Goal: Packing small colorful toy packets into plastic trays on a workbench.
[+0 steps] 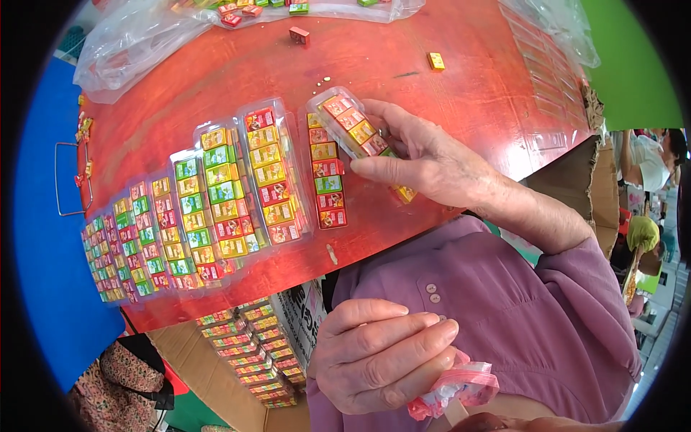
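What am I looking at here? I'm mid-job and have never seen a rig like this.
There is no machine: these are a person's two bare hands, seen by the left of two wide fisheye cameras worn on the head. It looks down, and straight edges bend near the rim.

On the red table stands a row of clear trays packed with small colourful boxes. A loose yellow box and a clear plastic bag lie farther back.

The right hand holds a tilted clear pack of similar boxes. The left hand, near the chest, seems to hold a crumpled pink-and-white wrapper.
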`<state>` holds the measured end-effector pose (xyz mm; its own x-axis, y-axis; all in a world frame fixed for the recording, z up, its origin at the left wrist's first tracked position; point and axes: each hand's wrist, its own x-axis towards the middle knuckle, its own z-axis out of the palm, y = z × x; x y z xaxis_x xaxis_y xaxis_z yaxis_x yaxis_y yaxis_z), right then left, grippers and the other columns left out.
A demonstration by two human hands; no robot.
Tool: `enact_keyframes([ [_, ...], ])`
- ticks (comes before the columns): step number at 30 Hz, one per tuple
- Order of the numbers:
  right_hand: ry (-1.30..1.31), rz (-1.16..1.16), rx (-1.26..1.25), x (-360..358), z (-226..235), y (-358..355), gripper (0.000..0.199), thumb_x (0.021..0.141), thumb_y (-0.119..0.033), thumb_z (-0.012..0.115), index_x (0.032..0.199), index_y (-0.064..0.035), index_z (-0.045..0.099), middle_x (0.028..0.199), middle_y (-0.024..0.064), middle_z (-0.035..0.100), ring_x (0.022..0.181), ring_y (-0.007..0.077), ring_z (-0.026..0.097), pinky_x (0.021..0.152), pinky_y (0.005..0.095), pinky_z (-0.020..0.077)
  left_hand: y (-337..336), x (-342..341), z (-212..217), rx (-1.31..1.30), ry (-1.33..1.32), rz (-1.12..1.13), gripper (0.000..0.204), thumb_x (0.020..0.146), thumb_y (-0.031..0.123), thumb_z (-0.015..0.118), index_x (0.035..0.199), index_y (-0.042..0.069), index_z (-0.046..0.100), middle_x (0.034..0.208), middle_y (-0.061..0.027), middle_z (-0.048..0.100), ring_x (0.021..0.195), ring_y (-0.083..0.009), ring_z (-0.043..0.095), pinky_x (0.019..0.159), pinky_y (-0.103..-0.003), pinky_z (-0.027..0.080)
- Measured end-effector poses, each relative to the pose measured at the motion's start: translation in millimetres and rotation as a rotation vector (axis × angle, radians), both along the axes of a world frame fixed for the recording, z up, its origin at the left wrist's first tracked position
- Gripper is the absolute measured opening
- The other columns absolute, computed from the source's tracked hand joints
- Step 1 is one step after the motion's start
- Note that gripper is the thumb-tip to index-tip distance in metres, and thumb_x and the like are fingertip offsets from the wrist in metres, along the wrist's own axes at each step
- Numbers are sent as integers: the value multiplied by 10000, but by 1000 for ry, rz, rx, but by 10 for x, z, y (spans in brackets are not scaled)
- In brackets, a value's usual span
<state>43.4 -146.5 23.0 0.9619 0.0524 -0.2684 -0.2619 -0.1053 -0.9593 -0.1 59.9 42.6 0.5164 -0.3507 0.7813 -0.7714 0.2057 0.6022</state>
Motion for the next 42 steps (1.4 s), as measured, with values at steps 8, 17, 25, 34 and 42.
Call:
enact_keyframes([
  [8, 141, 103, -86, 51, 142, 61, 645, 1000, -89, 562, 1541, 29, 231, 1254, 112, 553, 1130, 152, 557, 998, 301, 454, 84, -32, -17, 28, 16, 23, 216, 837, 316, 776, 940, 161, 666, 956, 16, 713, 777, -123, 690, 630, -272, 462],
  [17, 85, 171, -199, 69, 114, 52, 645, 978, 13, 526, 1553, -25, 236, 1125, 99, 583, 965, 126, 612, 803, 259, 543, 123, -36, -68, 7, 30, 33, 199, 833, 273, 776, 956, 148, 681, 960, -1, 725, 803, -119, 688, 646, -256, 489],
  [25, 269, 168, -121, 92, 149, 13, 405, 991, -66, 587, 1362, -1, 437, 946, 96, 650, 756, 128, 671, 636, 248, 597, 147, 13, -69, 3, 62, -19, 193, 838, 229, 765, 989, 127, 704, 984, -29, 747, 831, -119, 690, 665, -241, 515],
  [34, 378, 89, 55, 95, 146, 101, 235, 949, -138, 687, 1018, 31, 540, 839, 111, 685, 713, 152, 712, 598, 254, 602, 127, 44, -80, 11, 70, -32, 199, 833, 230, 768, 993, 129, 708, 990, -29, 745, 836, -119, 685, 671, -244, 521],
  [42, 333, 143, 84, 105, 77, 130, 207, 993, -152, 616, 1017, 41, 549, 861, 118, 686, 743, 162, 713, 647, 276, 612, 104, 69, -105, 12, 66, -34, 199, 829, 226, 769, 989, 125, 709, 997, -34, 743, 838, -126, 683, 675, -248, 524],
])
